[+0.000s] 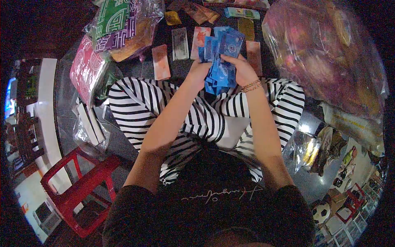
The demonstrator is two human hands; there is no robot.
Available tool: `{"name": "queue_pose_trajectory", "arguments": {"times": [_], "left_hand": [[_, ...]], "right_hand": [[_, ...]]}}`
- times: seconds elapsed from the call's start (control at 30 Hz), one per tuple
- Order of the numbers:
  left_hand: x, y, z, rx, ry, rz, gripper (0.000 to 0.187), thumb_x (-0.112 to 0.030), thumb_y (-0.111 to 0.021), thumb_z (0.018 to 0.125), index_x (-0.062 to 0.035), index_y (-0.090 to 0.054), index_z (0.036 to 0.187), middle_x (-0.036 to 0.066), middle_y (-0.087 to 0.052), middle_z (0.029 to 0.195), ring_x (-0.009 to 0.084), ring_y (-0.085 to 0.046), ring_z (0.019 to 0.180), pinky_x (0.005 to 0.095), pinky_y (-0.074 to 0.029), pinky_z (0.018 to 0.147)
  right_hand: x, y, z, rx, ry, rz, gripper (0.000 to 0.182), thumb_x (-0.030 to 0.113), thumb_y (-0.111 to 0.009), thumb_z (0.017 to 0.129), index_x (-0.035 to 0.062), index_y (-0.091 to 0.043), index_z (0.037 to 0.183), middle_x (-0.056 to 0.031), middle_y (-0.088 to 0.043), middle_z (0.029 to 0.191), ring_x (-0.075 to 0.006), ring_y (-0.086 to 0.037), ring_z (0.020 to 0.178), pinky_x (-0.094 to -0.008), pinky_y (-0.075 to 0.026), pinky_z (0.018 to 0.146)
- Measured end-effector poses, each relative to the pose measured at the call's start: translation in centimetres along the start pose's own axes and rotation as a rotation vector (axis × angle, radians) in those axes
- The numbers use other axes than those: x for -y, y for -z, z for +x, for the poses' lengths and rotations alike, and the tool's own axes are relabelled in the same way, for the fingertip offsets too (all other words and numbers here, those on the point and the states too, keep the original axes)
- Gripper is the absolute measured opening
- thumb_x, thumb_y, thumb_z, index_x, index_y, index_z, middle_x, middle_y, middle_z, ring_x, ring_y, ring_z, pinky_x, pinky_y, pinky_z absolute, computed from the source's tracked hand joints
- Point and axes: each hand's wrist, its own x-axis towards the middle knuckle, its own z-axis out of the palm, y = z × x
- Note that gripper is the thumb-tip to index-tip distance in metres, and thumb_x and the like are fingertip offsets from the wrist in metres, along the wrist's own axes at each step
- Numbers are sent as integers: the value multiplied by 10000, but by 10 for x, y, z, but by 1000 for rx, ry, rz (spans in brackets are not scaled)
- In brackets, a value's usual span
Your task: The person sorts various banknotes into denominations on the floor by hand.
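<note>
A thick, uneven bundle of blue paper notes [224, 76] is held between my two hands above my crossed legs, its upper ends fanned out. My left hand [200, 71] is closed on the bundle's left side. On the other side, my right hand [242, 70] grips the notes with its thumb across their face; a beaded bracelet circles that wrist. Stacks of other notes lie on the dark floor just past my knees: a red-and-white one [161, 62], a grey one [180, 43], a pink one [201, 37] and a reddish one [254, 57] partly behind my right hand.
Plastic-wrapped green and purple packages [113, 24] stand at the upper left above a pink packet [87, 68]. A large clear bag [321, 49] bulges at the upper right. A red plastic stool [78, 185] is at lower left, a football [320, 213] at lower right.
</note>
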Motion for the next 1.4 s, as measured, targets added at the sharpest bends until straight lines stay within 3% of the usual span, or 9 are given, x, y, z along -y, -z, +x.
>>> {"name": "queue_pose_trajectory", "arguments": {"times": [0.33,0.5,0.53,0.63,0.87,0.93,1.07,1.2,1.4], "left_hand": [[-5,-5,-8,-8,17,14,213,-13,-506,796,-10,-551,1004,98,-614,930,210,-611,808,345,-503,704],[6,7,8,-31,26,-62,228,13,-481,790,-12,-541,1009,96,-613,917,208,-608,809,344,-500,700],[7,9,10,5,30,-53,259,32,-492,762,-16,-531,1014,90,-605,906,205,-604,795,338,-495,693],[4,7,7,56,7,-46,287,50,-498,740,-19,-517,1018,86,-596,898,201,-600,777,332,-491,687],[-2,4,-1,-30,71,-197,189,-1,-522,775,-21,-536,963,87,-603,879,195,-599,758,320,-492,665],[-1,5,1,-8,79,-194,162,-5,-515,781,-17,-543,940,88,-604,871,193,-596,755,321,-491,657],[1,8,1,54,42,-113,128,-14,-504,782,-14,-562,895,87,-608,840,186,-591,743,315,-481,642],[5,9,3,-42,7,-47,165,-5,-497,765,-16,-568,914,78,-612,827,185,-590,735,304,-472,646],[5,9,-2,-48,2,34,220,37,-496,714,-12,-600,901,86,-622,861,187,-600,749,310,-473,669]], "right_hand": [[7,14,3,-53,29,90,338,48,-649,727,46,-533,1044,-54,-590,995,-197,-577,875,-329,-473,770],[27,8,-7,-84,266,109,421,-5,-566,790,113,-443,1175,-44,-540,1093,-192,-527,988,-348,-442,851],[24,18,0,-45,464,-264,427,-10,-558,794,129,-442,1181,-46,-525,1116,-207,-502,1029,-379,-433,864],[34,8,-9,-18,300,129,430,2,-559,799,125,-432,1191,-49,-522,1127,-212,-499,1039,-382,-427,875],[37,6,-12,49,280,158,407,32,-568,801,122,-447,1179,-50,-521,1142,-209,-508,1036,-390,-431,872],[37,1,-15,-102,207,-91,362,64,-589,791,84,-485,1138,-50,-548,1098,-200,-531,997,-365,-447,845],[20,6,-7,-42,-32,-16,316,89,-668,724,36,-558,1015,-54,-604,969,-167,-568,890,-311,-456,796],[3,6,2,-65,-24,-174,265,91,-659,732,34,-560,971,-70,-613,909,-166,-597,764,-310,-486,693],[-5,6,3,-29,25,-289,253,73,-639,739,38,-562,977,-63,-615,892,-158,-593,777,-297,-480,693]]}}
